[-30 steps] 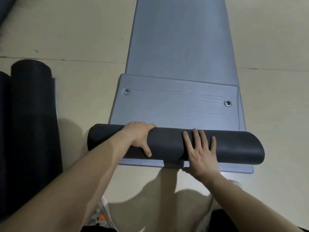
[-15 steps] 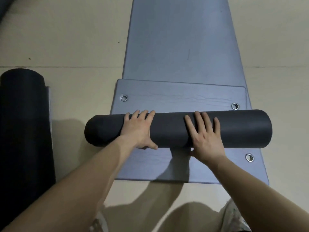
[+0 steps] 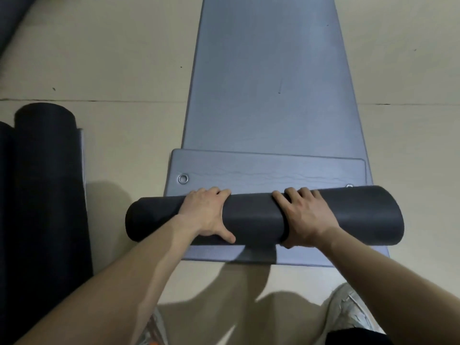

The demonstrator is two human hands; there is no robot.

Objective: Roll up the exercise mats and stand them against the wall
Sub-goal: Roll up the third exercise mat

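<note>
A dark grey mat roll [image 3: 254, 217] lies crosswise on the near end of a blue-grey mat [image 3: 268, 175] with metal eyelets [image 3: 183, 179]. That mat rests on a longer blue-grey mat [image 3: 268, 83] stretching away across the floor. My left hand [image 3: 206, 215] wraps over the roll's left-centre, fingers curled over the far side, thumb on the near side. My right hand [image 3: 303, 215] grips the roll right of centre the same way. The right eyelet is nearly hidden behind the roll.
Rolled dark mats [image 3: 47, 185] lie on the floor along the left edge. Another dark mat edge [image 3: 12, 18] shows at the top left. The beige floor [image 3: 119, 70] has a seam running across it. My shoes [image 3: 348, 312] are at the bottom.
The roll has moved forward over the eyelet mat, its far edge now reaching the right eyelet. Both hands went from lying flat on top to curling around the roll.
</note>
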